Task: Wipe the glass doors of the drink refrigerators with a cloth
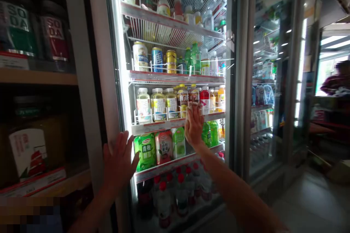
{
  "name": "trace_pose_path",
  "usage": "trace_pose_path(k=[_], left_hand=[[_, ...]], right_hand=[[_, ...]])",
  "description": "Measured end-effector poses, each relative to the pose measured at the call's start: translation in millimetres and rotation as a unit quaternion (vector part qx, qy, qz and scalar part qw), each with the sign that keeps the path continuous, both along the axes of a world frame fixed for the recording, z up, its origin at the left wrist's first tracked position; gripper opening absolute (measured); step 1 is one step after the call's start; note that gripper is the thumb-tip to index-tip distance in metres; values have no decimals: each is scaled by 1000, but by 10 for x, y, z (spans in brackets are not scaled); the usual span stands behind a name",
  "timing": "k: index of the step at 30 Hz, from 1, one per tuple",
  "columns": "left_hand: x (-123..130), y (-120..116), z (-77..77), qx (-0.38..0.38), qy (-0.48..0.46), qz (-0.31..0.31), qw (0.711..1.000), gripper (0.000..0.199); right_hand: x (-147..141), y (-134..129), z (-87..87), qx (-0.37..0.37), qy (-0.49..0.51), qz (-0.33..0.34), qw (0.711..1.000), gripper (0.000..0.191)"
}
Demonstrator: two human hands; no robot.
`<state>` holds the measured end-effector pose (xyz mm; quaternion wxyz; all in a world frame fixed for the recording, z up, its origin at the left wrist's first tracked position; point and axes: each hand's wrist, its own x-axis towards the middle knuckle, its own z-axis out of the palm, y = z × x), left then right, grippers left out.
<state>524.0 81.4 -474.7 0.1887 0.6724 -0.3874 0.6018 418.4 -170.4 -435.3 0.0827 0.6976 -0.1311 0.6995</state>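
Note:
A lit drinks fridge with a glass door (175, 77) stands before me, bottles and cans on its wire shelves. My left hand (118, 158) is spread with the fingers apart at the door's left edge, over the frame (102, 80). It holds nothing. Farther right, my right hand (194, 125) reaches up to the glass in front of the tea bottles. Under its fingertips is a small pale cloth (194, 105), pressed to the pane and mostly covered by the fingers. Behind the glass, nearest my left hand, is a green drink bottle (144, 151).
Dark shelves at left hold soda bottles (54, 36) and a large labelled container (30, 151). Another glass-door fridge (265, 72) stands to the right. Beyond it a person (337, 82) is partly in view, and the tiled floor (308, 200) shows at lower right.

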Motion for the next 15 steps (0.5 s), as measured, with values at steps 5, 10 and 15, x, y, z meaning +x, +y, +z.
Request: trace_pose_path(k=[5, 10, 15], left_hand=[[-9, -67, 187, -18, -25, -6, 1000, 66], [-41, -181, 490, -10, -35, -20, 999, 75], [-73, -229, 517, -12, -41, -29, 999, 79]], right_hand=[[157, 526, -1, -240, 182, 56, 952, 56], [9, 139, 225, -114, 100, 30, 988, 55], [18, 134, 276, -72, 59, 17, 996, 54]])
